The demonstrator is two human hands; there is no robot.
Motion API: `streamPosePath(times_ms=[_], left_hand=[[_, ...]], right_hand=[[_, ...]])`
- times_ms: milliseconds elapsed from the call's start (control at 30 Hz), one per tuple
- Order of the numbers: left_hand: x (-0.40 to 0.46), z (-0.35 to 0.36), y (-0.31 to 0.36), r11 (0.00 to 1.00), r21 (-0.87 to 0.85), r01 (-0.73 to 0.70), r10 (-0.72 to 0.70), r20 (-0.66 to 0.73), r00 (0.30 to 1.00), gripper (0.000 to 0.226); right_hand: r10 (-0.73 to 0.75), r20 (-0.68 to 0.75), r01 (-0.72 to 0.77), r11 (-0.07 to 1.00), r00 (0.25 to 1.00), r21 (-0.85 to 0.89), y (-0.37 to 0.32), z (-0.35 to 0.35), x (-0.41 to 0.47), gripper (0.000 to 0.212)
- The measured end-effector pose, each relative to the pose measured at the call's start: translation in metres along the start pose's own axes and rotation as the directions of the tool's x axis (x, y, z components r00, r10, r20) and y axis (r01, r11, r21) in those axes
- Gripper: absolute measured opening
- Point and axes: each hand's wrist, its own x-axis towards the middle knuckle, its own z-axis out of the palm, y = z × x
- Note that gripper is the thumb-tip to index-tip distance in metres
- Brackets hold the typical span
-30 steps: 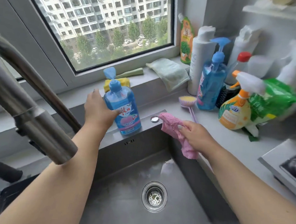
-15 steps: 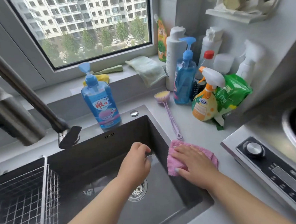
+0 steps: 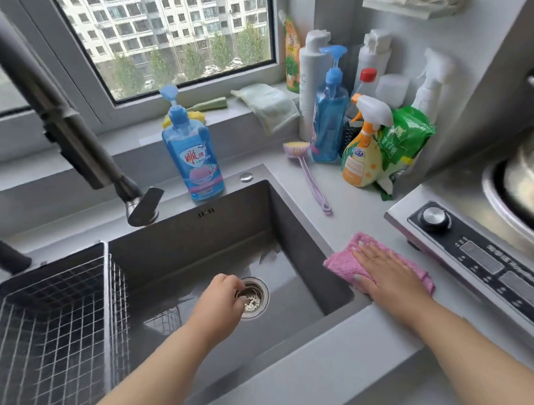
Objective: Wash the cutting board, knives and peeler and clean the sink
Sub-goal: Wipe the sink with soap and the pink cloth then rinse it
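— Where were your hands?
— Your left hand [image 3: 223, 302] reached into the sink [image 3: 214, 243], fingers curled, pinching the drain strainer [image 3: 254, 297]. Your right hand [image 3: 385, 273] pressed the pink cloth [image 3: 343, 263] flat on the tabletop [image 3: 361, 207], fingers straight.

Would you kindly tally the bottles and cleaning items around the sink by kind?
Pump bottles: 3, blue by the sink, blue in the corner, white
Spray bottles: 3, orange, white, white at the back
Red-capped bottles: 1
Brushes: 1
Pink cloths: 1
Total: 9
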Motion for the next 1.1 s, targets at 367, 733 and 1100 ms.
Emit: streamPosePath(times_ms=[367,733,1100], left_hand=[[-0.152,-0.013,-0.088,0.992,-0.055,0.112,-0.122,-0.209,0.97,0.023],[-0.23,-0.007,-0.122,0.971,0.152,0.184,-0.123,-0.34,0.932,0.046],[-0.225,-0.003,-0.121,0.966,0.114,0.231,-0.19,-0.288,0.939,0.044]], right_hand=[[0.024,-0.114,-0.027,0.999,0.993,-0.019,-0.14,0.063,-0.112,0.09],[-0.386,0.034,0.387,0.921,0.922,-0.05,-0.238,0.092,-0.146,0.056],[0.074,-0.046,-0.077,0.996,0.996,-0.049,-0.183,0.077,-0.124,0.06]])
